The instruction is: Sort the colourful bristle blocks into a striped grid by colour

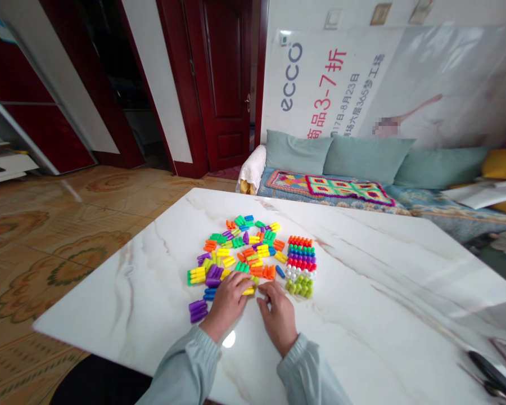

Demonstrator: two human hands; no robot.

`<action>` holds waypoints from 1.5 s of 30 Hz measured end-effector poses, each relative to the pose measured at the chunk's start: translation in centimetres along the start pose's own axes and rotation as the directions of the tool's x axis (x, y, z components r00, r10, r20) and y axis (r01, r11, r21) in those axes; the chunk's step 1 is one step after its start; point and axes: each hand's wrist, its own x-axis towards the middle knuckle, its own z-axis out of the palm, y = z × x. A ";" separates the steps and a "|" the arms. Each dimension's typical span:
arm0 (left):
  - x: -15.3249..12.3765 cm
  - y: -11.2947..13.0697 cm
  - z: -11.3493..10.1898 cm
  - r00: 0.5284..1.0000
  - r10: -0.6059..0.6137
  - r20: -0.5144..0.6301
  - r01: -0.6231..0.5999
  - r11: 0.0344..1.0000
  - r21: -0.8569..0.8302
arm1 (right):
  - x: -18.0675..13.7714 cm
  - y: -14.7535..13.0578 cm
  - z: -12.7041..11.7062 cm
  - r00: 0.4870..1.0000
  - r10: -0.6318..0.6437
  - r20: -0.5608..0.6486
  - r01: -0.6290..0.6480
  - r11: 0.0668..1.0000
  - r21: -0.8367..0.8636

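White marble with grey-brown veins forms the table (pixel 362 292) at which a person sits, seen from a camera on their head. Both hands rest at the near edge of a scatter of small plastic building pieces (pixel 236 247), bullet-shaped pegs in yellow, orange, green, purple and blue.

The left hand (pixel 230 301) lies palm down, its fingers curled over a yellow piece (pixel 248 291) at the front of the pile. It seems to pinch or cover that piece, though how firmly cannot be told. The right hand (pixel 280 315) lies just beside it, palm down, fingers loosely together and pressed to the tabletop. Its fingertips touch or nearly touch the orange pieces (pixel 270 272). It appears to hold nothing.

To the right of the loose pile, just past the right hand's fingertips, stands an assembled block (pixel 301 264) of pegs stacked in rows by colour: orange, green, purple, red, white and light green nearest the hand. Two purple pieces (pixel 198 309) lie apart on the left, near the left wrist.

Judging from this, the person is picking a piece out of the loose pile, with the sorted block partly built. A next move would call for a fine fingertip grip on one small peg and a short reach to the right, lining the peg up with a row.

Beyond the table are a patterned tile floor, a dark red door (pixel 223 84), and a sofa (pixel 362 180) with pale green cushions under a large wall poster.
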 end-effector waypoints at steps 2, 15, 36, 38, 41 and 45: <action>0.4 0.2 -0.6 0.999 -0.007 0.031 0.007 1.000 0.001 | 0.0 0.1 0.0 1.000 0.009 0.000 -0.009 1.000 0.010; 5.6 -1.6 -1.2 0.994 -0.108 -0.015 0.106 0.991 -0.080 | 0.2 0.2 0.1 1.000 0.031 -0.001 -0.030 0.998 0.056; 6.9 -5.3 -1.3 0.711 -0.698 -0.089 0.518 0.604 -0.606 | 0.1 0.6 0.1 0.992 0.012 -0.124 0.002 0.993 0.115; 6.7 -4.9 -1.3 0.700 -0.712 -0.043 0.519 0.550 -0.655 | 0.1 0.5 0.1 0.989 0.018 -0.144 -0.001 0.993 0.120; 5.7 -3.1 -1.3 0.721 -0.693 0.014 0.506 0.511 -0.695 | 0.1 0.2 0.0 0.984 0.037 -0.173 -0.011 0.989 0.151; 3.0 0.3 -0.9 0.806 -0.591 0.023 0.436 0.567 -0.699 | 0.0 -0.3 -0.1 0.985 0.087 -0.148 -0.053 0.974 0.219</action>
